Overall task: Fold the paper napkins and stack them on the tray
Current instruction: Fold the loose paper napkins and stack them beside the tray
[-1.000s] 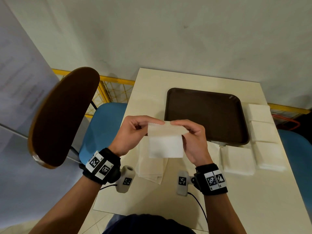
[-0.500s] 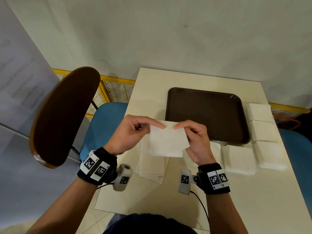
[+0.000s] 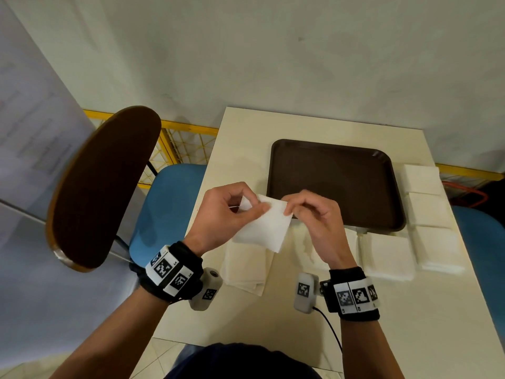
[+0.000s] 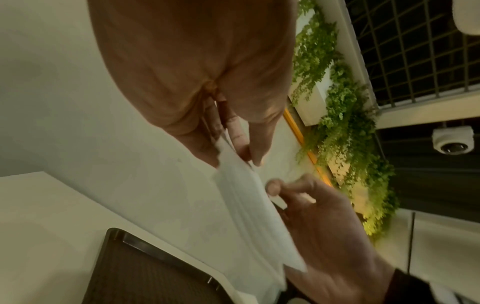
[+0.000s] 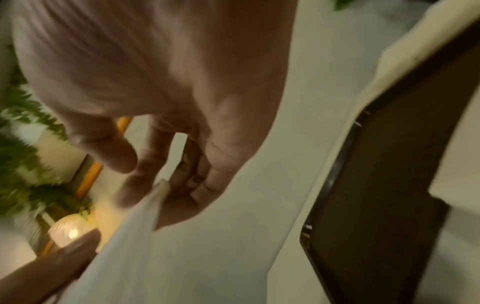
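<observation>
napkin [image 3: 263, 227] pinched by left hand [image 3: 226, 214] and right hand [image 3: 318, 217], tray [image 3: 336, 184] bare in head view

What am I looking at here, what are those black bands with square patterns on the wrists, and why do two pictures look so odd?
No robot here: a person wears three cameras. The head view looks down at a cream table. The black wristbands carry small cameras, which give the two odd close-ups along each hand. The left hand and the right hand each pinch a top corner of one white napkin, held above the table. Behind it lies a dark brown tray with nothing on it. More white napkins lie to the tray's right and in front of it, and a creamier pile lies under the hands.
</observation>
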`<act>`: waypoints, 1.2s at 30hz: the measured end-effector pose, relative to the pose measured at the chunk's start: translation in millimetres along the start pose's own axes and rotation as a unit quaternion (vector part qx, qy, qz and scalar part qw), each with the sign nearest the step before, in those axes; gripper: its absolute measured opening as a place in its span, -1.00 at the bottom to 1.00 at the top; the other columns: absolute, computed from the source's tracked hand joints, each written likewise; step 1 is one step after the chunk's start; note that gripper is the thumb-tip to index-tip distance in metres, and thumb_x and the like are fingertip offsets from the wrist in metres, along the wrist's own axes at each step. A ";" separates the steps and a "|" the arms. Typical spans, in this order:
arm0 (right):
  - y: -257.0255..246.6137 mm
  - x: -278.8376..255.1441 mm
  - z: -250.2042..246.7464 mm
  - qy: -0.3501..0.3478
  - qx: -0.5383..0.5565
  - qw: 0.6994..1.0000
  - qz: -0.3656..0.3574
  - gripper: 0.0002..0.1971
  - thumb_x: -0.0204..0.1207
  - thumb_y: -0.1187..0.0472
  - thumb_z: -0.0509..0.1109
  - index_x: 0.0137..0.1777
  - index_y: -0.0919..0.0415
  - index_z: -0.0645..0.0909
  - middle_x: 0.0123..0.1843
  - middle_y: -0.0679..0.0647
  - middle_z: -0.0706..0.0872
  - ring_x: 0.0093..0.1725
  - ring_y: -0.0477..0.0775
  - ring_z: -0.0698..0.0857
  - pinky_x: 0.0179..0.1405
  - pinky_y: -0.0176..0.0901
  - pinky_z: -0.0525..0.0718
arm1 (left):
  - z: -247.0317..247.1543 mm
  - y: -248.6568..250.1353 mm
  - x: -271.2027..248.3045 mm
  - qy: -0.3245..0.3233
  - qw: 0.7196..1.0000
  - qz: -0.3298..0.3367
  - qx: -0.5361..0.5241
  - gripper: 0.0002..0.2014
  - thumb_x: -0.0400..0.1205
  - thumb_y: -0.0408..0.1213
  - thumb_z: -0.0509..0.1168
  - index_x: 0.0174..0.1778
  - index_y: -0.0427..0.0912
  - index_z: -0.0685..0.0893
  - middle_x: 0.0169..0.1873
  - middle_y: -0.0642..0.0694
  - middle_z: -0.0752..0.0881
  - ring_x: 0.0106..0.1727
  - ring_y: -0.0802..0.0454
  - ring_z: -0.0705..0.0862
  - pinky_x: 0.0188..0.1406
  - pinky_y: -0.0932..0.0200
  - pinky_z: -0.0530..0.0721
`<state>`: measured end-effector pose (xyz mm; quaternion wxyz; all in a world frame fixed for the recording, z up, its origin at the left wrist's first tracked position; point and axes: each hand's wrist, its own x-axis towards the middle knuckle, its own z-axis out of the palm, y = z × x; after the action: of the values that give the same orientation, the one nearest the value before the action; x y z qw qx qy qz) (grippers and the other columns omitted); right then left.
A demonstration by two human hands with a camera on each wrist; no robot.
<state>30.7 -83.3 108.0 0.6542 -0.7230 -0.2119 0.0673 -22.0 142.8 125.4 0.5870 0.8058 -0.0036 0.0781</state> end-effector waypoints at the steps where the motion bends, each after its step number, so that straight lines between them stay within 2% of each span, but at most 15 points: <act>1: -5.8 0.0 2.1 -0.007 -0.030 0.999 0.007 -0.91 0.75 0.34 0.44 -0.01 0.25 0.69 -0.03 0.04 0.84 0.02 0.09 0.81 -0.03 -0.13 0.71 | 2.5 0.5 0.1 0.003 1.000 0.011 0.011 -0.80 0.64 -0.22 0.63 -0.16 -0.12 0.73 -0.40 0.16 0.64 -0.41 0.13 0.51 -0.39 0.21 0.48; 3: -10.8 0.3 7.5 -0.019 -0.104 0.994 0.018 -0.83 0.74 0.10 0.56 0.12 0.10 0.62 -0.06 -0.05 0.84 0.00 0.04 0.84 -0.03 -0.17 0.75 | 7.6 1.2 0.2 -0.005 0.999 0.032 0.037 -0.76 0.64 -0.20 0.63 -0.08 -0.08 0.65 -0.49 0.13 0.45 -0.46 0.10 0.32 -0.45 0.20 0.32; 5: -9.7 1.1 11.0 -0.035 -0.162 0.986 0.007 -0.83 0.73 -0.01 0.55 0.11 0.04 0.67 -0.09 -0.14 0.82 -0.03 -0.02 0.83 -0.05 -0.23 0.74 | 12.3 1.9 1.7 -0.025 0.998 0.027 0.056 -0.74 0.66 -0.19 0.60 0.07 -0.05 0.63 -0.53 0.13 0.42 -0.47 0.07 0.29 -0.46 0.28 0.28; 7: -7.2 1.0 10.1 -0.042 -0.198 0.979 -0.020 -0.87 0.77 0.04 0.52 0.04 0.06 0.69 -0.16 -0.18 0.78 -0.11 -0.02 0.80 -0.13 -0.27 0.70 | 15.6 1.3 4.6 -0.047 0.995 0.009 0.082 -0.70 0.66 -0.20 0.60 0.23 0.03 0.66 -0.50 0.11 0.49 -0.45 0.09 0.37 -0.42 0.35 0.34; 9: -4.8 1.3 4.8 -0.044 -0.215 0.975 -0.036 -0.88 0.78 0.10 0.51 0.01 0.07 0.69 -0.19 -0.21 0.74 -0.15 -0.02 0.78 -0.16 -0.35 0.64 | 16.3 -2.9 7.7 -0.084 0.991 0.012 0.102 -0.74 0.69 -0.20 0.57 0.26 0.07 0.73 -0.36 0.20 0.66 -0.32 0.18 0.60 -0.29 0.37 0.53; 11: -4.4 -0.3 -1.1 -0.053 -0.237 0.969 -0.047 -0.90 0.79 0.13 0.50 0.01 0.05 0.69 -0.18 -0.23 0.72 -0.15 -0.03 0.77 -0.15 -0.42 0.59 | 16.9 -8.0 10.1 -0.126 0.986 0.024 0.103 -0.83 0.75 -0.16 0.50 0.25 0.04 0.79 -0.06 0.22 0.82 -0.02 0.16 0.80 -0.07 0.20 0.77; 12: -3.7 -1.1 -4.0 -0.057 -0.243 0.967 -0.048 -0.90 0.79 0.14 0.50 0.02 0.04 0.68 -0.18 -0.22 0.72 -0.14 -0.04 0.76 -0.15 -0.41 0.59 | 18.6 -9.6 11.1 -0.135 0.985 0.029 0.100 -0.85 0.77 -0.13 0.47 0.24 0.02 0.81 0.00 0.18 0.85 0.04 0.10 0.83 0.00 0.13 0.81; 17: 1.3 -9.4 -22.7 -0.050 -0.242 0.968 -0.041 -0.89 0.80 0.13 0.50 0.01 0.04 0.69 -0.19 -0.18 0.71 -0.17 0.01 0.73 -0.18 -0.30 0.61 | 36.1 -16.8 17.4 -0.087 0.986 0.081 0.118 -0.85 0.82 -0.14 0.40 0.06 -0.08 0.85 -0.16 0.08 0.83 -0.14 -0.01 0.79 -0.14 -0.04 0.74; 20: 4.7 -19.5 -40.3 -0.021 -0.229 0.973 -0.013 -0.87 0.78 0.16 0.52 -0.03 0.03 0.69 -0.20 -0.16 0.73 -0.17 0.03 0.75 -0.16 -0.19 0.69 | 48.6 -20.2 20.5 -0.068 0.990 0.076 0.100 -0.86 0.82 -0.19 0.41 0.00 -0.12 0.83 -0.22 0.02 0.80 -0.21 -0.04 0.75 -0.22 0.06 0.69; 23: 9.2 -32.0 -62.9 0.017 -0.221 0.975 -0.001 -0.84 0.77 0.18 0.53 -0.07 0.09 0.71 -0.21 -0.10 0.77 -0.17 0.06 0.77 -0.17 -0.07 0.73 | 60.0 -21.1 23.3 -0.076 0.992 0.058 0.086 -0.88 0.81 -0.21 0.42 -0.02 -0.09 0.82 -0.21 0.08 0.79 -0.18 0.02 0.73 -0.20 0.31 0.60; 26: 16.1 -43.8 -76.2 0.080 -0.224 0.971 0.016 -0.77 0.77 0.11 0.50 -0.13 0.10 0.64 -0.26 -0.10 0.76 -0.23 0.04 0.76 -0.26 -0.10 0.68 | 77.2 -20.7 25.1 -0.086 0.994 0.031 0.061 -0.86 0.81 -0.23 0.41 -0.07 -0.08 0.80 -0.24 0.12 0.78 -0.21 0.16 0.69 -0.20 0.34 0.54; 30: 33.3 -58.3 -81.6 0.178 -0.151 0.965 0.117 -0.71 0.77 0.00 0.49 -0.02 0.08 0.44 -0.17 0.02 0.81 -0.14 0.03 0.87 -0.10 0.20 0.85 | 109.8 -23.5 29.0 -0.071 0.997 -0.004 0.021 -0.82 0.80 -0.22 0.42 -0.13 -0.12 0.74 -0.28 0.05 0.77 -0.26 0.21 0.63 -0.20 0.37 0.51; 32: 39.0 -63.9 -83.9 0.175 -0.153 0.959 0.163 -0.67 0.71 -0.01 0.57 0.02 0.03 0.43 -0.14 -0.09 0.83 -0.16 -0.10 0.83 -0.10 -0.05 0.85 | 124.8 -27.8 31.5 -0.068 0.998 -0.007 0.016 -0.81 0.81 -0.22 0.42 -0.14 -0.12 0.72 -0.29 0.06 0.76 -0.25 0.27 0.63 -0.18 0.36 0.53; 34: 43.9 -68.6 -86.8 0.162 -0.197 0.950 0.181 -0.70 0.67 0.04 0.61 -0.03 0.00 0.48 -0.18 -0.25 0.78 -0.20 -0.19 0.75 -0.23 -0.37 0.68 | 138.4 -32.5 33.9 -0.066 0.997 -0.011 0.025 -0.81 0.81 -0.18 0.41 -0.13 -0.09 0.72 -0.27 0.08 0.77 -0.21 0.21 0.69 -0.16 0.24 0.60; 36: 53.3 -72.5 -90.7 0.172 -0.215 0.943 0.187 -0.74 0.67 0.06 0.62 -0.07 -0.02 0.55 -0.17 -0.29 0.79 -0.16 -0.20 0.78 -0.21 -0.39 0.67 | 149.8 -39.9 37.1 -0.071 0.997 -0.023 0.035 -0.82 0.80 -0.14 0.42 -0.11 -0.08 0.74 -0.23 0.08 0.81 -0.15 0.09 0.78 -0.10 0.09 0.69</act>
<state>11.0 -198.0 55.3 0.4854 -0.8735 0.0336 0.0160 36.8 16.5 47.8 0.5582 0.8293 -0.0242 0.0071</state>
